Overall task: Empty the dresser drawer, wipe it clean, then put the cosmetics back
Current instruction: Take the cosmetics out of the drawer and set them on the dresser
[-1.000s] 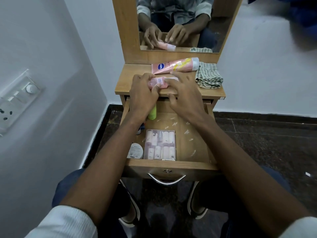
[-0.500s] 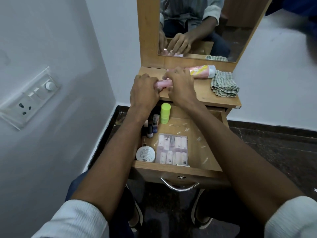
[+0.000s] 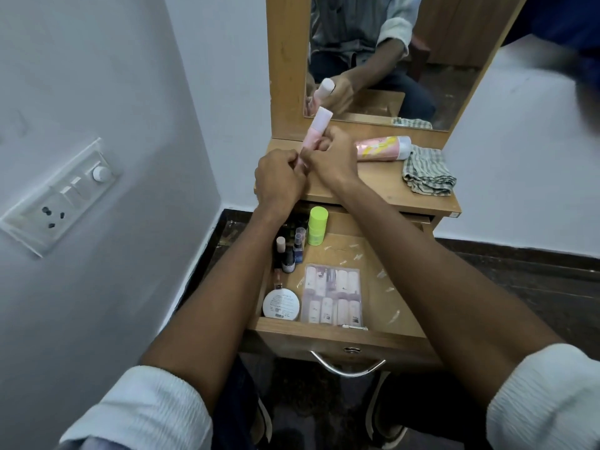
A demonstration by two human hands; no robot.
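Observation:
Both hands hold a small pink tube above the left end of the dresser top. It stands nearly upright, white cap up. My left hand pinches its lower end; my right hand grips its middle. A larger pink tube lies on the dresser top beside a folded checked cloth. Below, the open drawer holds a green bottle, small nail polish bottles, a round white compact and a clear pack of small bottles.
A mirror rises behind the dresser top and reflects my hands. A white wall with a switch panel stands close on the left. The drawer's metal handle faces me, with my shoes on the dark floor below.
The small pink tube has turned from lying flat between my hands to standing nearly upright, raised above the dresser top. My view has shifted left.

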